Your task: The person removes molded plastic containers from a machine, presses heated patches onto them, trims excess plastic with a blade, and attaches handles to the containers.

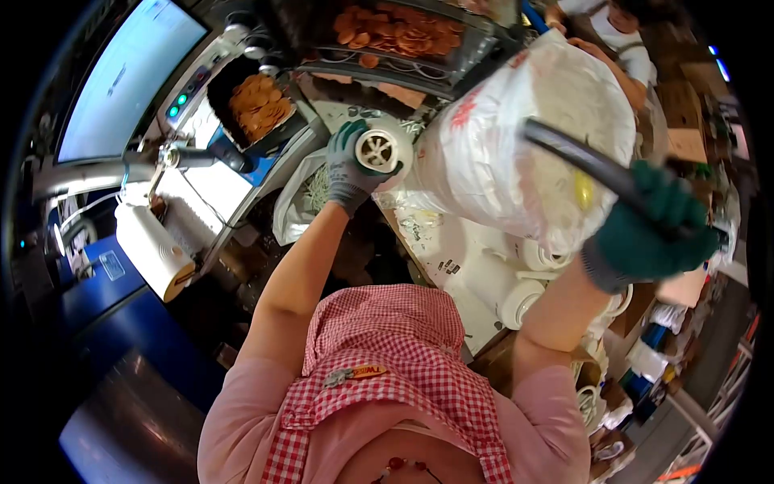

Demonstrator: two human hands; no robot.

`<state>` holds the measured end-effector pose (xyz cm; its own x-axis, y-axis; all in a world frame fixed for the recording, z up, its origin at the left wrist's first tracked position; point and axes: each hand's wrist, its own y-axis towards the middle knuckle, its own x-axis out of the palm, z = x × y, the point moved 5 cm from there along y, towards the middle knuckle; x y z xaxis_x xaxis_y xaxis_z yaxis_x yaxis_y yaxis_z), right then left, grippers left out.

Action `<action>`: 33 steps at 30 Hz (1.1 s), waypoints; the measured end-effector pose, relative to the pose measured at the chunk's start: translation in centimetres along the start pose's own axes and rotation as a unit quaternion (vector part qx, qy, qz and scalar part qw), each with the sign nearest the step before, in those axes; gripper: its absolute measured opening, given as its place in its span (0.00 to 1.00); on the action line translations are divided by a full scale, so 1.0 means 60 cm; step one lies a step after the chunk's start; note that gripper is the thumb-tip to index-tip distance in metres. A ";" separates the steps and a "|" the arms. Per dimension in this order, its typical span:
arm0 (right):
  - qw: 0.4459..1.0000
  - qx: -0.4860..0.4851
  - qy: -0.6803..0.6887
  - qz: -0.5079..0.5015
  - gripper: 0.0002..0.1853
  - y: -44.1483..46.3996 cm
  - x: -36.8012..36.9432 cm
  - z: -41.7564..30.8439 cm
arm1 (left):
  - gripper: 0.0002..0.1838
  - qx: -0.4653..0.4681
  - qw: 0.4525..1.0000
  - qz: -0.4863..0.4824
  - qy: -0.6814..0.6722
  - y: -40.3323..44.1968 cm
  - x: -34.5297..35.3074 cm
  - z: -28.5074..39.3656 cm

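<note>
OK, left hand (348,171), gloved: grip closed round a white spoked part (377,151), round open end facing up, held just beside the big plastic-wrapped bundle (476,161). Right hand (657,218), gloved, blurry: grip wrapped on a dark bar (576,157), raised, overlapping the bundle in view; can't tell if touching. White cylindrical parts (520,302) lie on the white bench (461,310), near the bundle. Orange discs (260,107) in a black bin, upper left.

The right hand (655,230) and its black bar (576,157) are blurry. The bottom edge cuts off the apron (387,319).
</note>
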<state>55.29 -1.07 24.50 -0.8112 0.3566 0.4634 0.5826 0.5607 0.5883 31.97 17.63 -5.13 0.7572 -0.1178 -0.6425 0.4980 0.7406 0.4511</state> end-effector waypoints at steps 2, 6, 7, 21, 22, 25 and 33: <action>0.999 0.040 0.020 -0.019 0.20 -0.044 0.064 0.101 | 0.39 -0.019 1.000 0.011 -0.020 -0.002 0.001 -0.003; 0.997 0.061 0.003 -0.042 0.14 -0.085 0.130 0.208 | 0.40 -0.033 0.999 0.002 -0.031 -0.003 0.002 -0.018; 0.995 0.059 0.000 -0.075 0.15 -0.076 0.155 0.196 | 0.41 -0.044 0.998 -0.008 -0.034 -0.005 0.001 -0.021; 0.996 0.061 -0.039 -0.057 0.10 -0.091 0.153 0.246 | 0.40 -0.049 0.998 0.007 -0.026 -0.008 0.005 -0.026; 0.997 0.068 -0.035 -0.032 0.08 -0.106 0.145 0.268 | 0.39 -0.049 0.998 0.008 -0.033 -0.006 0.005 -0.028; 0.961 0.181 -0.206 0.048 0.06 -0.233 0.075 0.450 | 0.42 -0.038 0.998 -0.008 -0.054 -0.013 0.027 -0.043; 0.964 -0.123 -0.215 -0.099 0.16 -0.033 0.096 0.128 | 0.41 -0.034 0.998 -0.007 -0.058 -0.005 -0.002 -0.023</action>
<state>49.09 5.59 20.90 -0.8226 0.5673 0.0391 0.3654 0.4746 0.8007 31.13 18.35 -6.04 0.7968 -0.2009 -0.5698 0.4809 0.7817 0.3970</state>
